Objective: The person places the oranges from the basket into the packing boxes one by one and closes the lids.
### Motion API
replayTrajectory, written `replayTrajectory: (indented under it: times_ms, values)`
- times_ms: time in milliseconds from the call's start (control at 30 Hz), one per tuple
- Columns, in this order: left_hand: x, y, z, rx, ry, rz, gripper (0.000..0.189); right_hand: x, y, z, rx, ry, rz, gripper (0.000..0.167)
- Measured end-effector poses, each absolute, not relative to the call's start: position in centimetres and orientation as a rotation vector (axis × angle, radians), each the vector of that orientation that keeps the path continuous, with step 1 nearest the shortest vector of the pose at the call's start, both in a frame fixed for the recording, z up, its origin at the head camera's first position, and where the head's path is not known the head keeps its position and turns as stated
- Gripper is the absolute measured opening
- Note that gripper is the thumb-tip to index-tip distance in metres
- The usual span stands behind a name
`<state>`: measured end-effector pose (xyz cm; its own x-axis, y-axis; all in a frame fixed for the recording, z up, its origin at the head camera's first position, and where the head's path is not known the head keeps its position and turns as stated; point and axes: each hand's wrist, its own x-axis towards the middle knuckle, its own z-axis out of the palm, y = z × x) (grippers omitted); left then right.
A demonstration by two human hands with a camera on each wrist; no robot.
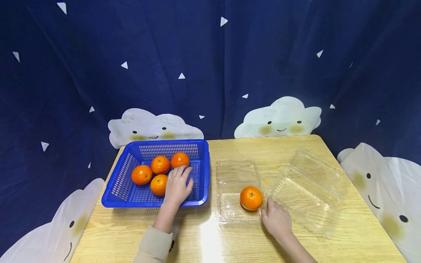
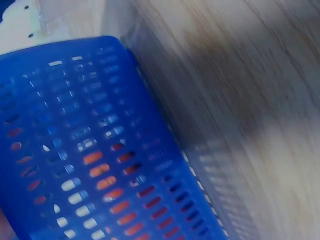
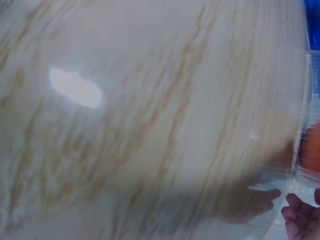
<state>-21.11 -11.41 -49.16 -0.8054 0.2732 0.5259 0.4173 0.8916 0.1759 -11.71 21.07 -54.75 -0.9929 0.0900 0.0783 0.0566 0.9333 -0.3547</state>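
My left hand (image 1: 177, 185) reaches into a blue plastic basket (image 1: 206, 175), its fingers spread above the oranges. The back-right orange (image 1: 180, 160) is nearest the fingertips, and the hand partly covers the front orange (image 1: 158, 185). Two more oranges lie to the left, one orange (image 1: 160, 165) at the back and another orange (image 1: 141, 175) by the side wall. A single orange (image 1: 251, 198) sits in an opened clear plastic container (image 1: 227, 210). Right of that container, my right hand (image 1: 277, 220) lies at its edge, fingers loosely bent; contact is unclear. The left wrist view shows mainly the basket's slotted wall (image 2: 75, 125).
A second clear plastic container (image 1: 306, 197), opened, lies at an angle on the right of the wooden table (image 1: 243, 244). A dark blue curtain (image 1: 210, 73) with clouds and white triangles hangs behind the table.
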Motion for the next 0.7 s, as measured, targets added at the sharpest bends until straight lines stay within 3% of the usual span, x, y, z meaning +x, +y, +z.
replayTrajectory:
  times_ms: [700]
  values:
    - [-21.7,-15.9,-49.4,0.035,-2.838,-0.466,0.047,-11.7,21.0,-55.1,-0.100,-2.955,0.525,0.016]
